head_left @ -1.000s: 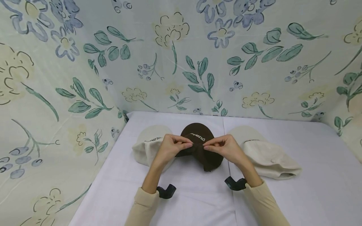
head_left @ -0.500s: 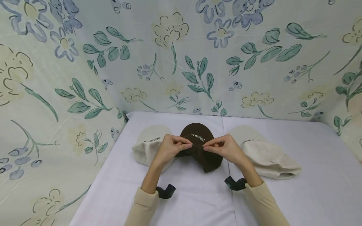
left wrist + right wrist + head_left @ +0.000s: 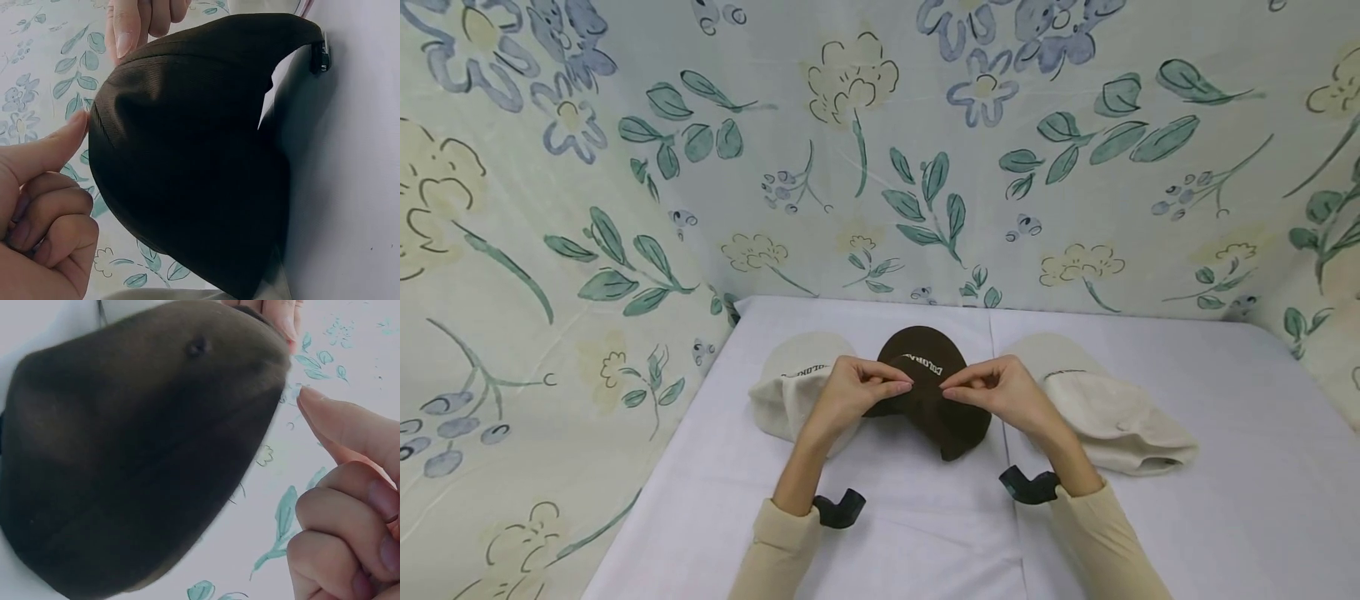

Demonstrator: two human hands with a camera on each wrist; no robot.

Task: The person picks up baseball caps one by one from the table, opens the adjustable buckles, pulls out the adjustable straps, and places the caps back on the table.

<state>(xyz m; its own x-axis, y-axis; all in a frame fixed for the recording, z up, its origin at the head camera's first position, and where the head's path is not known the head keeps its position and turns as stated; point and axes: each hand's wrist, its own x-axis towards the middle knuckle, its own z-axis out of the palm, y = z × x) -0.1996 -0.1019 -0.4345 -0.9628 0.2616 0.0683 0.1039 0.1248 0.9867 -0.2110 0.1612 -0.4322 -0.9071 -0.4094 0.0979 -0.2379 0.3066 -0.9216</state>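
The dark brown baseball cap rests on the desk, between the two hands. The left hand has its thumb tip at the crown; whether it pinches the cloth, I cannot tell. The right hand, its fingers curled, holds nothing, thumb just beside the crown. Cream caps lie behind the left hand and outward of the right hand.

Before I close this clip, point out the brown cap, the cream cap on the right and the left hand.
Brown cap [image 3: 928,395]: head view, dark fabric just below the lettering.
Cream cap on the right [image 3: 1105,415]: head view, pale fabric of its side.
Left hand [image 3: 853,392]: head view, thumb side of the hand.
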